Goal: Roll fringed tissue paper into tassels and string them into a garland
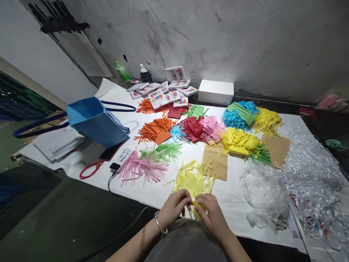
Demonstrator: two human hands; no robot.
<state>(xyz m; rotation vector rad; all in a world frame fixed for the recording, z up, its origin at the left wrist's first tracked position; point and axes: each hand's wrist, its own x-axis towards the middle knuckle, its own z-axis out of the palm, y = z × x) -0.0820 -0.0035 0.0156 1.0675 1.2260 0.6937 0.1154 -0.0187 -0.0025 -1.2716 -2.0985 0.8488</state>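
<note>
My left hand (178, 203) and my right hand (209, 209) meet at the table's front edge, fingers pinched on a strip of yellow tissue paper between them. The strip looks twisted where the fingertips press it, and a yellow end hangs below. Just beyond my fingers lies a yellow tissue tassel sheet (192, 181) with its fringe spread out. Farther left is a pink tissue tassel (141, 165), lying next to a light green tassel (166, 151). A brown paper sheet (218, 165) with yellow scraps on it lies behind the yellow fringe.
Bundled fringes in orange (156, 129), red (192, 127) and yellow (240, 140) line the middle. Printed packs (158, 98) and a white box (216, 91) stand at the wall. A blue bag (95, 118) is left; clear plastic (264, 189) and shredded film (316, 174) lie right.
</note>
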